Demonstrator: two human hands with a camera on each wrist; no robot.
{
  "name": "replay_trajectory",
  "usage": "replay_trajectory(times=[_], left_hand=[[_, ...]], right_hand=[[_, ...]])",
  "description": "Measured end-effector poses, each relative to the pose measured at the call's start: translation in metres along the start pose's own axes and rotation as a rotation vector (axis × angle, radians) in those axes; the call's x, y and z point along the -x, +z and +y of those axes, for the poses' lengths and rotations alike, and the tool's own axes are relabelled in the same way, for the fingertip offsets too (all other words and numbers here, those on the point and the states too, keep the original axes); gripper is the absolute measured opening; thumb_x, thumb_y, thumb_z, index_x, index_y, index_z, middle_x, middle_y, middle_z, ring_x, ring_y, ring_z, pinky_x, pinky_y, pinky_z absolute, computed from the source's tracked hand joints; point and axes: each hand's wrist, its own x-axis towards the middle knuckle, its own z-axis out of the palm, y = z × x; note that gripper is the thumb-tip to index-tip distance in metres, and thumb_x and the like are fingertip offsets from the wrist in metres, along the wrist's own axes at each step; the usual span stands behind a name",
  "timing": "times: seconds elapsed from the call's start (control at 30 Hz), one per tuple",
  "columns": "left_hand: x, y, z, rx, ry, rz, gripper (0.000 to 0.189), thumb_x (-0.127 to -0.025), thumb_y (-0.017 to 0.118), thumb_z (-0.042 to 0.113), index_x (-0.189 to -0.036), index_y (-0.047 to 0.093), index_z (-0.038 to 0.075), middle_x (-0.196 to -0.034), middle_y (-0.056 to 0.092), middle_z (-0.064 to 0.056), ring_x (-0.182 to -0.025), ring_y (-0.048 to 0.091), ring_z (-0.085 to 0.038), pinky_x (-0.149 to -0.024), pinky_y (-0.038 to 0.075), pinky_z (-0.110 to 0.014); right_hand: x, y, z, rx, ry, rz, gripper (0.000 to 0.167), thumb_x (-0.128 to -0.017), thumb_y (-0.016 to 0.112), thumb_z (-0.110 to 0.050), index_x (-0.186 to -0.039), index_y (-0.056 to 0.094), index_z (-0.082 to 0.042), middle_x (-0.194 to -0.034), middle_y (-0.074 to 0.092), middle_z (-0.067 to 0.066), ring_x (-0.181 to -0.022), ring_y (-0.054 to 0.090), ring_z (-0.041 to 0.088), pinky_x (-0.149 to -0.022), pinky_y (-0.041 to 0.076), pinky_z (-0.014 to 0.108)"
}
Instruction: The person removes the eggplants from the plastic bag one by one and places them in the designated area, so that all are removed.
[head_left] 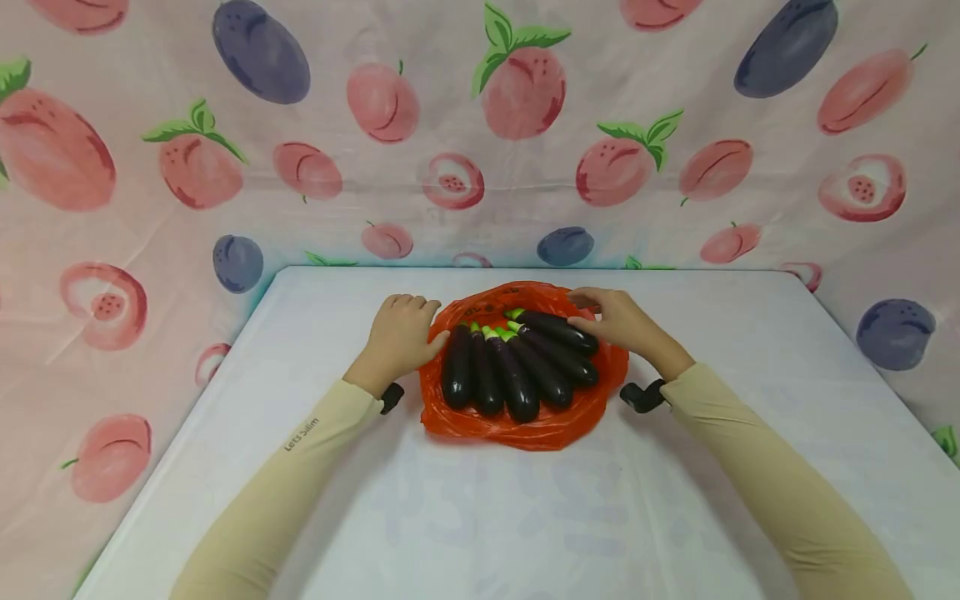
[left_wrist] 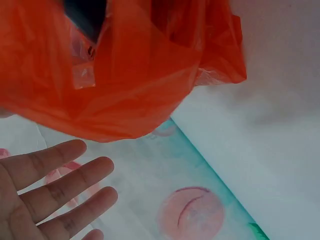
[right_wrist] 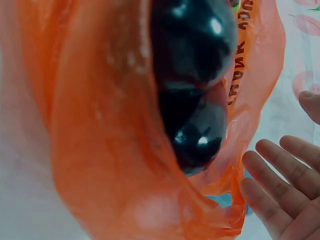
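Several dark purple eggplants (head_left: 517,375) lie fanned out in an orange plastic bag (head_left: 510,432), their green stem ends toward the far side. The bag's mouth is spread wide round them. My left hand (head_left: 405,333) is at the bag's left edge, thumb close to the rim; in the left wrist view its fingers (left_wrist: 75,192) are extended and apart from the plastic. Across from it, my right hand (head_left: 618,321) is beside the upper right rim, thumb near the topmost eggplant. The right wrist view shows its fingers (right_wrist: 285,175) straight, next to the bag, gripping nothing.
The bag sits on a white table (head_left: 525,517). A fruit-printed cloth (head_left: 300,225) hangs behind the table and along its sides. Black wrist mounts (head_left: 643,397) stick out from under both sleeves near the bag.
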Motion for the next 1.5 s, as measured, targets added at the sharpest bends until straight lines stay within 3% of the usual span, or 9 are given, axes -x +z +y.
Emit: replay_trajectory(times=[0.27,0.57,0.83,1.13,1.5], left_hand=[[0.005,0.000,0.004,-0.027,-0.033,-0.010,0.051,-0.089,0.054,0.043,-0.121,0.059,0.003,-0.112,0.066,-0.016,-0.106,0.058,-0.033,-0.101,0.041,-0.047],[0.012,0.005,0.004,-0.080,-0.065,-0.010,0.048,-0.088,0.053,0.047,-0.098,0.064,0.002,-0.094,0.067,-0.016,-0.093,0.059,-0.034,-0.095,0.043,-0.047],[0.023,0.013,0.005,-0.018,-0.109,-0.005,0.054,-0.088,0.052,0.048,-0.115,0.060,0.002,-0.101,0.068,-0.017,-0.096,0.060,-0.035,-0.095,0.043,-0.047],[0.035,0.017,0.007,0.037,-0.169,-0.092,0.076,-0.089,0.047,0.054,-0.138,0.042,-0.004,-0.126,0.058,-0.023,-0.114,0.054,-0.038,-0.102,0.041,-0.049],[0.046,0.018,0.006,0.141,-0.199,-0.261,0.093,-0.087,0.044,0.064,-0.142,0.030,-0.009,-0.146,0.035,-0.028,-0.133,0.036,-0.043,-0.112,0.027,-0.055]], right_hand=[[-0.002,0.005,0.007,0.020,0.001,-0.004,0.047,-0.088,0.063,-0.015,-0.129,0.051,0.005,-0.127,0.057,0.025,-0.115,0.056,0.039,-0.098,0.045,0.052],[0.001,0.005,0.010,0.009,0.045,-0.026,0.047,-0.088,0.064,-0.014,-0.128,0.051,0.007,-0.126,0.058,0.025,-0.115,0.056,0.038,-0.098,0.045,0.051],[0.003,0.005,0.010,-0.013,0.080,-0.049,0.046,-0.089,0.062,-0.015,-0.129,0.051,0.005,-0.128,0.056,0.025,-0.117,0.055,0.039,-0.098,0.045,0.051],[0.006,0.006,0.014,-0.010,0.074,-0.038,0.045,-0.090,0.060,-0.015,-0.129,0.051,0.006,-0.126,0.057,0.025,-0.116,0.056,0.039,-0.097,0.046,0.051],[0.005,0.006,0.015,-0.001,0.068,-0.036,0.044,-0.091,0.059,-0.015,-0.129,0.051,0.007,-0.125,0.058,0.026,-0.115,0.057,0.039,-0.097,0.046,0.051]])
